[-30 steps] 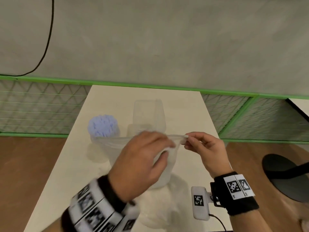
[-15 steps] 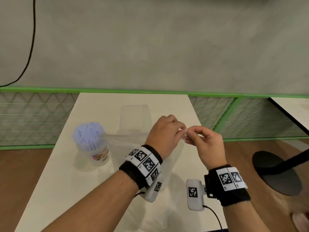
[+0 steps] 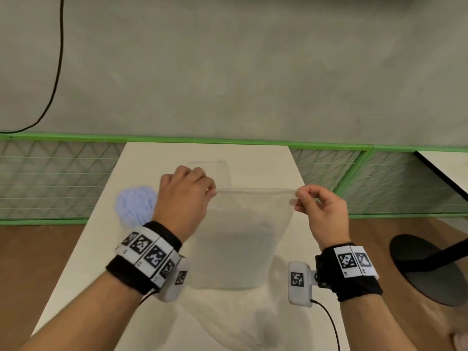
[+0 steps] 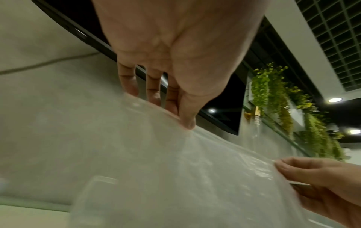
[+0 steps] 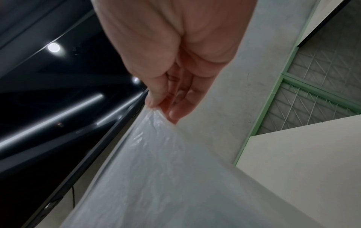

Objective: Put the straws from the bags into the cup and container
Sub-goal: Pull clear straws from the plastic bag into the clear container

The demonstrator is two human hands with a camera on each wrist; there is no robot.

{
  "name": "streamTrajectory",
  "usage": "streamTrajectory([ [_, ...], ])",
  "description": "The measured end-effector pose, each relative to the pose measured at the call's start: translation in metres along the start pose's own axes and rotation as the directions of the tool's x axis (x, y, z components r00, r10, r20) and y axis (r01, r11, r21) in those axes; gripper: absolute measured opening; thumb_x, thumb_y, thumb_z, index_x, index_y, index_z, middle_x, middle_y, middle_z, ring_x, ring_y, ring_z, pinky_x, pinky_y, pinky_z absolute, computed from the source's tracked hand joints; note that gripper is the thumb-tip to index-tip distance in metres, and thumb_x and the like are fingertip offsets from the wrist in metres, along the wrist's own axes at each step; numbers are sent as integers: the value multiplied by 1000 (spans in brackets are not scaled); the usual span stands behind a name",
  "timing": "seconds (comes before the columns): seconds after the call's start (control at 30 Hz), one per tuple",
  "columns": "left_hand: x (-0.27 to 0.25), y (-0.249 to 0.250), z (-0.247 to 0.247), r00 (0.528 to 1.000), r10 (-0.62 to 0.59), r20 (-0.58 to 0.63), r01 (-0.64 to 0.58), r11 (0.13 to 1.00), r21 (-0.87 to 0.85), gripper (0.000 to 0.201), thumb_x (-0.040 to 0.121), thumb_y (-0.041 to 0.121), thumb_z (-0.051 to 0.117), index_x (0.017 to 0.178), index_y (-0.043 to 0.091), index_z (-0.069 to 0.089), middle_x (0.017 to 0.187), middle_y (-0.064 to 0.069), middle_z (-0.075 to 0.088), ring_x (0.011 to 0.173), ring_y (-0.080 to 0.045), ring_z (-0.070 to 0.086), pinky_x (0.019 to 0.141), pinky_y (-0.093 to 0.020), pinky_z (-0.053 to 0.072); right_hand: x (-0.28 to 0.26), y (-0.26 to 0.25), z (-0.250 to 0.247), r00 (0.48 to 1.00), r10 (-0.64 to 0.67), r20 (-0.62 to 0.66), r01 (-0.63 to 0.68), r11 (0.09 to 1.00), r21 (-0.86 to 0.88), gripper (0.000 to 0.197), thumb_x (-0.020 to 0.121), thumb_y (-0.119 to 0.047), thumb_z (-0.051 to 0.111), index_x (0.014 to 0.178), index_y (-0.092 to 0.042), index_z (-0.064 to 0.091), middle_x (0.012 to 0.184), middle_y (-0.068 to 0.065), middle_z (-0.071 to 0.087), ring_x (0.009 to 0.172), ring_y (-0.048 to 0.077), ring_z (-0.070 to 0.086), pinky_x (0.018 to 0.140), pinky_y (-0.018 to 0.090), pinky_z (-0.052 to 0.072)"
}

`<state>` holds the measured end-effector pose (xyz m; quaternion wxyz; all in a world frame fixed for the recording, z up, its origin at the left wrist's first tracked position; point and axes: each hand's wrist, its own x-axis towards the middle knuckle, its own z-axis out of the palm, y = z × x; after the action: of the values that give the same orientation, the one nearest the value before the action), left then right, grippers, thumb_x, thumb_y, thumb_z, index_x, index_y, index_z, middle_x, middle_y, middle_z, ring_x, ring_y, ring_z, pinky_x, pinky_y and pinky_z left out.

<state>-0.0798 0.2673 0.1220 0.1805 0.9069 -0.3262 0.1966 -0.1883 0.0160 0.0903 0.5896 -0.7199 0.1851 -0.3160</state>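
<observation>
A clear plastic bag (image 3: 240, 236) hangs stretched flat above the white table (image 3: 83, 262). My left hand (image 3: 210, 190) pinches its top left corner and my right hand (image 3: 300, 195) pinches its top right corner, so the top edge runs taut between them. The left wrist view shows the bag (image 4: 175, 169) under my left hand (image 4: 185, 121); the right wrist view shows the bag (image 5: 156, 169) pinched by my right hand (image 5: 156, 108). A cup of pale blue straws (image 3: 135, 207) stands left of my left wrist. A clear empty container (image 3: 222, 171) stands behind the bag.
More crumpled clear plastic (image 3: 228, 323) lies on the table near the front edge. A green mesh fence (image 3: 50, 178) runs behind the table. A black round stand base (image 3: 430, 269) sits on the wooden floor at the right.
My hands were close together at the bag's top; now they have drawn apart, the left going left, and the bag's top edge is pulled straight and flat.
</observation>
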Motion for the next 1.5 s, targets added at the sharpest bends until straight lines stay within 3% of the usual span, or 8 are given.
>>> streamTrajectory([
  [0.43,-19,-48,-26,985,-155,77,153,988,32,15,93,31,61,87,21,70,88,3,61,86,-25,56,71,-39,41,15,4,-2,998,-35,43,36,999,-9,18,92,0,62,84,-15,68,73,-12,70,70,5,64,74,19,56],
  [0.67,-23,-30,-19,953,-47,301,156,924,-350,30,99,44,47,125,34,59,116,9,45,92,-9,51,84,-23,38,4,-15,8,992,-12,123,3,998,71,9,95,-12,62,99,-19,64,107,-4,65,84,17,69,73,27,55],
  [0.83,-4,-11,-11,860,-219,462,327,930,-168,57,101,51,31,90,15,73,99,-5,54,90,-23,54,82,-32,40,6,-31,23,929,-56,365,208,896,-392,19,94,-40,60,91,-31,76,106,-7,55,91,4,57,73,9,39],
  [0.97,7,-3,-12,820,-227,525,240,970,45,44,99,34,43,72,9,67,96,-8,50,91,-27,50,81,-34,40,5,-33,33,911,28,411,262,731,-630,37,90,-44,64,63,-19,73,91,-3,49,84,12,53,71,22,33],
  [1.03,7,0,-14,778,-220,589,223,972,68,20,92,26,53,95,17,70,109,-4,47,104,-27,46,86,-33,41,3,-36,34,900,-23,436,336,674,-658,32,83,-39,73,61,-16,67,91,-3,48,83,12,52,70,24,35],
  [1.1,5,-2,-11,722,-175,670,213,977,25,47,87,19,56,134,22,54,136,-2,43,121,-27,43,100,-35,40,-1,-41,36,861,-19,509,397,651,-647,23,76,-33,78,64,-22,61,99,-7,45,85,9,52,68,19,36],
  [1.23,5,-3,-8,705,-125,699,397,885,-242,69,85,5,53,150,18,32,155,2,32,140,-19,34,111,-28,33,-9,-44,39,764,143,629,450,581,-678,36,75,-16,65,100,-42,65,129,-11,34,91,11,46,77,21,39],
  [1.5,-7,-8,6,810,-166,562,472,753,-459,37,84,-4,49,102,25,65,92,2,40,77,-9,47,62,-12,36,1,-25,43,703,374,605,164,742,-650,75,80,5,44,143,-36,44,138,-6,53,121,15,52,92,17,41],
])
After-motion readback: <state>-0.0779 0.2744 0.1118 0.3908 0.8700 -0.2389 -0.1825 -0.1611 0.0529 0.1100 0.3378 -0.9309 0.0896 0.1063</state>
